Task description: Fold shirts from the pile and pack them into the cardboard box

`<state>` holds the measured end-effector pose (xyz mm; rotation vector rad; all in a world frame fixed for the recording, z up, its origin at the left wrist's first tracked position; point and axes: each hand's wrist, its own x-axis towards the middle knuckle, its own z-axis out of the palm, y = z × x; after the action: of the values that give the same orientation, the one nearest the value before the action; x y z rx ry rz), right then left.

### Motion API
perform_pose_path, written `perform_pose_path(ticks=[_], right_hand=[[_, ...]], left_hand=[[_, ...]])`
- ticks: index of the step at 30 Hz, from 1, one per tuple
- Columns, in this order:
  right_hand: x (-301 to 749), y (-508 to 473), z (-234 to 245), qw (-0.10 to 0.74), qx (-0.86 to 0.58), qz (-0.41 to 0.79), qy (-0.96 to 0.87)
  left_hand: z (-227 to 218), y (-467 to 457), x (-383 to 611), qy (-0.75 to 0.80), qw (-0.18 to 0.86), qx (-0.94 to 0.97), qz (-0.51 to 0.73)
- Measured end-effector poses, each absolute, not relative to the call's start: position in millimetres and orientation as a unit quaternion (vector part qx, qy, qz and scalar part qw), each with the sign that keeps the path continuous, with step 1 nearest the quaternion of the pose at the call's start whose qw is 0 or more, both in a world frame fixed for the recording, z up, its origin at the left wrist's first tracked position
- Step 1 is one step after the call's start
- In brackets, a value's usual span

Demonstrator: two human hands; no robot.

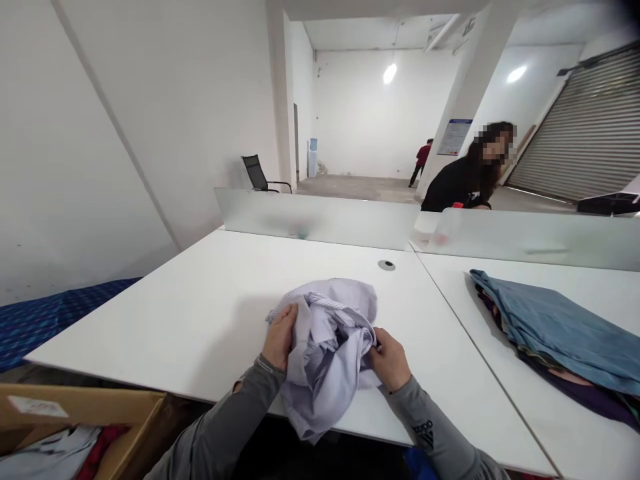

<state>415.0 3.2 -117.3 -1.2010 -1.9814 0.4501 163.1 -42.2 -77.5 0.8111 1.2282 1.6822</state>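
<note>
A crumpled lavender striped shirt (pixel 327 387) is bunched up at the front of the white table (pixel 200 287), part of it hanging over the near edge. My left hand (pixel 281 337) grips the cloth from its left side, thumb on top. On the right, my right hand (pixel 391 360) pinches a fold of the same shirt, with the fingertips partly hidden by fabric. Dark openings show among the folds between my hands.
A stack of folded clothes (pixel 560 327), denim on top, lies to the right. Frosted dividers (pixel 320 217) cross the table's far side. A cardboard box (pixel 145 427) with garments stands lower left. Beyond the divider is a person in black (pixel 455 183).
</note>
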Motion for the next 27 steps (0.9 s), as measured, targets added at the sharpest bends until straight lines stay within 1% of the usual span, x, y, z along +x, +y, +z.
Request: perform_pose_path(ticks=[2,4,5,8,10,12,14,16,18,20,22,24,27], right_hand=[[420.7,5.4,-115.3,0.379,-0.48,0.161,-0.775],[426.8,5.5,-112.7,0.38,-0.47,0.175,-0.777],[428.8,5.2,-111.3,0.374,-0.455,0.205,-0.782],[427.7,4.3,-104.9,0.346,-0.409,0.341,-0.773],[419.7,5.4,-98.9,0.34,-0.403,0.384,-0.758],[406.0,9.1,-94.1,0.336,-0.402,0.358,-0.773],[388.9,15.3,-91.8,0.313,-0.404,0.28,-0.813],[374.1,24.0,-90.2,0.277,-0.417,0.201,-0.842],[368.6,36.5,-84.3,0.265,-0.434,0.161,-0.846],[375.7,53.0,-70.7,0.307,-0.445,0.154,-0.827],[392.1,70.1,-50.1,0.389,-0.453,0.144,-0.789],[409.7,82.1,-26.8,0.446,-0.455,0.144,-0.757],[425.1,83.1,4.5,0.46,-0.458,0.144,-0.747]], left_hand=[[-68.2,-46.5,141.6,0.517,0.389,0.352,0.676],[-61.9,-51.2,124.6,0.541,0.351,0.376,0.666],[-60.5,-53.0,119.5,0.554,0.336,0.385,0.657],[-59.9,-58.4,118.6,0.566,0.322,0.449,0.612],[-58.3,-65.1,126.3,0.553,0.307,0.529,0.566],[-54.8,-74.0,135.7,0.563,0.257,0.61,0.495],[-51.4,-82.7,143.2,0.601,0.183,0.669,0.398],[-50.7,-89.1,144.9,0.64,0.106,0.7,0.298],[-53.3,-91.8,136.5,0.676,0.016,0.703,0.219],[-57.2,-90.7,116.2,0.715,-0.072,0.679,0.152],[-59.6,-86.7,86.9,0.757,-0.124,0.634,0.098],[-58.1,-80.9,56.2,0.795,-0.128,0.587,0.083],[-47.6,-70.1,23.7,0.833,-0.115,0.526,0.131]])
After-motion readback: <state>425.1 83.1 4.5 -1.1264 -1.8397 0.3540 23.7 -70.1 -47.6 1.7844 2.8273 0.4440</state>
